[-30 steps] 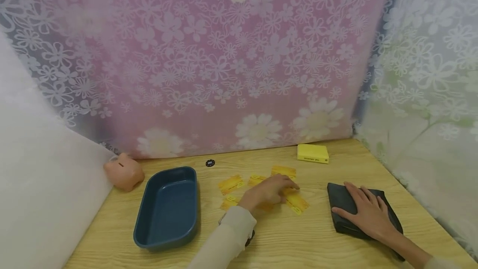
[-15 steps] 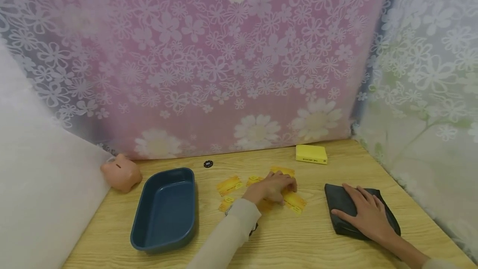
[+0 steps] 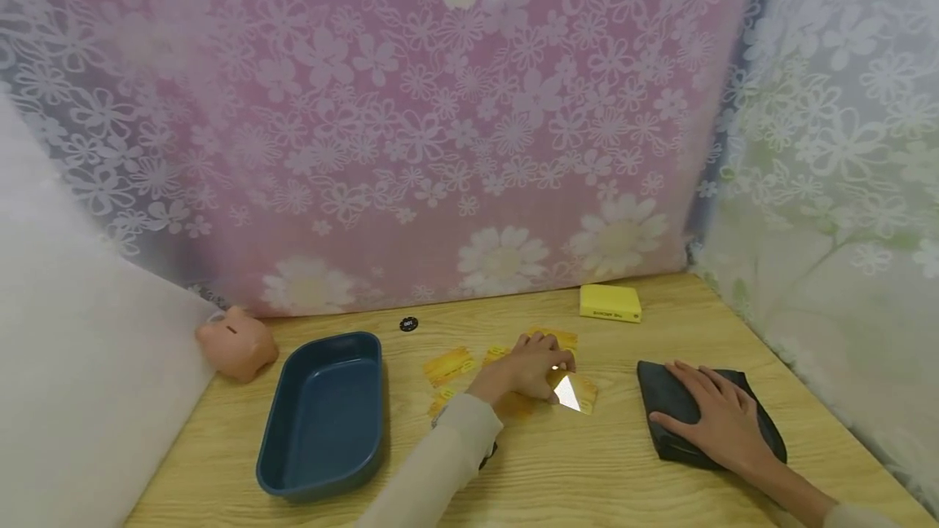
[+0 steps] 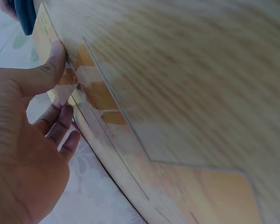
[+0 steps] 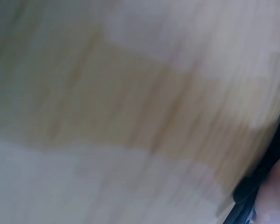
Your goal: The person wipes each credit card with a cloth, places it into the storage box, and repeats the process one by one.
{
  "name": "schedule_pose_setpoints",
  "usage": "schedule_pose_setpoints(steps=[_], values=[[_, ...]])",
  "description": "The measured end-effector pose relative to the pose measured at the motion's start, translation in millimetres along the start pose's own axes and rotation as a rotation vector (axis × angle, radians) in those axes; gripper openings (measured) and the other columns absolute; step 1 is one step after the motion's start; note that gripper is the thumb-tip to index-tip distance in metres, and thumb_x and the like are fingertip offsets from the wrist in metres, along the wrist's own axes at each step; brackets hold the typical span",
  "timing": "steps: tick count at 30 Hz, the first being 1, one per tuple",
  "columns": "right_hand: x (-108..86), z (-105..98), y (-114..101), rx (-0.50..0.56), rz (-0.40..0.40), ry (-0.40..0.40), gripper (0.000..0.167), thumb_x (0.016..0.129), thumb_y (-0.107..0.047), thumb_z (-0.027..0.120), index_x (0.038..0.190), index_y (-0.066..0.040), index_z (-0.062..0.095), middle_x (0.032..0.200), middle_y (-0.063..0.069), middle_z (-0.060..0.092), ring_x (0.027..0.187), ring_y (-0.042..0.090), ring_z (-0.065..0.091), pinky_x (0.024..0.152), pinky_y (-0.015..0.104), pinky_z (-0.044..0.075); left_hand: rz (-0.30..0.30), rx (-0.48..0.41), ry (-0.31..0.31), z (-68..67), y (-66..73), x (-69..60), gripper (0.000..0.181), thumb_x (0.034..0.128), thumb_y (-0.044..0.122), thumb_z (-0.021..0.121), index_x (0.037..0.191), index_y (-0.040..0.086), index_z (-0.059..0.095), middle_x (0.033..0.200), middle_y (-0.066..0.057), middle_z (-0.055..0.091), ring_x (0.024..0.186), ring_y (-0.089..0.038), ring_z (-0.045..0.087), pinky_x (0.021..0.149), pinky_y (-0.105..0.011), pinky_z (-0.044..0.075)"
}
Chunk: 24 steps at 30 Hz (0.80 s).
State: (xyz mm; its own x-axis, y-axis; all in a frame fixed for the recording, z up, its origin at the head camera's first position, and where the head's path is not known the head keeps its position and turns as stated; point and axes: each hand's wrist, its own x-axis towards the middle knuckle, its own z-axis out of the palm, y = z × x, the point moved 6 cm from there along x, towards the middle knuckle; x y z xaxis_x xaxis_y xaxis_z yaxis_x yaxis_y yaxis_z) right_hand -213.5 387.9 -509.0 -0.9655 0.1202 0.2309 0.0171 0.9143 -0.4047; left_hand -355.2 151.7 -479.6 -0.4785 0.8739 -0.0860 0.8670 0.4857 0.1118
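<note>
In the head view my left hand (image 3: 524, 369) is over a group of orange-yellow cards and pinches the edge of one glossy card (image 3: 583, 393), which is tilted and throws back a bright glare. From the left wrist view, thumb and fingertips (image 4: 58, 51) meet at that card's edge. Other cards lie flat around the hand, among them one card (image 3: 449, 366) to its left and another (image 3: 561, 338) just behind it; some are partly hidden by the hand. My right hand (image 3: 715, 414) rests with spread fingers on a black pouch (image 3: 663, 389) at the right.
A dark blue tray (image 3: 374, 398) stands left of the cards, beside a pink piggy bank (image 3: 237, 345). Towards the back lie a black poker chip (image 3: 408, 323) and a yellow book (image 3: 610, 302). Floral cloth (image 3: 440, 145) closes off the wooden table's (image 3: 572, 479) far side.
My left fingers have curled in on the front right card, which has tilted and now glares white. The right hand stays on the pouch.
</note>
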Motion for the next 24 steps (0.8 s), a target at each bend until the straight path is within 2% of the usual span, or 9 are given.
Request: schedule_pose_setpoints(steps=[4,7,9,11,13,16,19,21,24], values=[[-0.6,-2.2,-1.8,0.008,-0.017,0.016,0.089,0.086,-0.06,0.078,0.155,-0.013,0.047,0.159,0.022,0.04,0.14,0.055,0.028,0.098,0.081,0.018,0.009,0.078,0.046,-2.7,2.2,-5.1,0.049,0.0912,0.048,0.079,0.137,0.042,0.063,0.108,0.01,0.057,0.091,-0.012,0.037,0.083,-0.03,0.025],[-2.4,-2.0,-3.8,0.031,-0.027,0.027,0.083,0.086,-0.058,0.079,0.152,-0.016,0.051,0.157,0.021,0.042,0.137,0.056,0.03,0.096,0.082,0.018,0.023,0.074,0.067,-5.1,6.8,-8.6,0.052,0.0937,0.045,0.077,0.143,0.04,0.062,0.115,0.008,0.062,0.096,-0.011,0.046,0.088,-0.029,0.033],[-4.8,-1.9,-6.9,0.046,-0.035,0.042,0.076,0.087,-0.056,0.079,0.149,-0.019,0.055,0.155,0.021,0.045,0.135,0.055,0.031,0.095,0.082,0.019,0.033,0.027,0.097,-8.0,10.3,-11.0,0.052,0.0961,0.038,0.076,0.146,0.036,0.061,0.123,0.004,0.061,0.096,-0.009,0.053,0.088,-0.025,0.04],[-7.0,-1.0,-10.8,0.061,-0.052,0.066,0.07,0.088,-0.053,0.079,0.146,-0.02,0.057,0.15,0.021,0.049,0.133,0.054,0.033,0.093,0.082,0.02,0.042,-0.039,0.135,-11.3,12.9,-13.8,0.051,0.0975,0.03,0.075,0.147,0.034,0.061,0.124,0.003,0.059,0.092,-0.008,0.054,0.08,-0.021,0.045],[-8.9,-1.2,-15.0,0.069,-0.075,0.107,0.062,0.089,-0.048,0.081,0.142,-0.021,0.061,0.144,0.02,0.055,0.13,0.053,0.037,0.091,0.08,0.023,0.054,-0.088,0.18,-16.0,14.9,-16.5,0.051,0.0985,0.022,0.074,0.147,0.032,0.061,0.118,0.002,0.054,0.081,-0.005,0.05,0.067,-0.016,0.04],[-11.1,-1.6,-19.8,0.07,-0.107,0.163,0.053,0.089,-0.04,0.083,0.136,-0.021,0.066,0.134,0.019,0.063,0.124,0.05,0.044,0.087,0.077,0.028,0.07,-0.143,0.223,-22.5,17.9,-19.3,0.053,0.0999,0.01,0.071,0.148,0.03,0.06,0.11,0.002,0.051,0.077,-0.008,0.044,0.061,-0.015,0.035],[-14.8,-1.5,-23.0,0.069,-0.127,0.202,0.047,0.086,-0.034,0.086,0.129,-0.024,0.071,0.127,0.017,0.068,0.118,0.046,0.051,0.084,0.073,0.032,0.085,-0.181,0.257,-27.9,21.3,-22.5,0.056,0.0993,0.003,0.069,0.15,0.025,0.058,0.117,0.002,0.06,0.084,-0.004,0.05,0.067,-0.011,0.038],[-16.8,-1.4,-24.1,0.063,-0.134,0.211,0.045,0.085,-0.033,0.087,0.126,-0.026,0.072,0.125,0.015,0.069,0.114,0.043,0.054,0.083,0.07,0.034,0.075,-0.241,0.273,-30.9,22.0,-25.6,0.058,0.0989,-0.001,0.068,0.15,0.023,0.057,0.124,0.002,0.065,0.077,-0.005,0.05,0.064,-0.012,0.038],[-18.1,-2.8,-25.2,0.057,-0.145,0.219,0.044,0.083,-0.031,0.089,0.124,-0.027,0.073,0.123,0.012,0.071,0.11,0.041,0.057,0.083,0.068,0.035,0.037,-0.393,0.312,-35.8,19.8,-33.5,0.054,0.0987,0.002,0.07,0.146,0.024,0.059,0.115,0.001,0.071,0.064,-0.001,0.055,0.058,-0.01,0.044]])
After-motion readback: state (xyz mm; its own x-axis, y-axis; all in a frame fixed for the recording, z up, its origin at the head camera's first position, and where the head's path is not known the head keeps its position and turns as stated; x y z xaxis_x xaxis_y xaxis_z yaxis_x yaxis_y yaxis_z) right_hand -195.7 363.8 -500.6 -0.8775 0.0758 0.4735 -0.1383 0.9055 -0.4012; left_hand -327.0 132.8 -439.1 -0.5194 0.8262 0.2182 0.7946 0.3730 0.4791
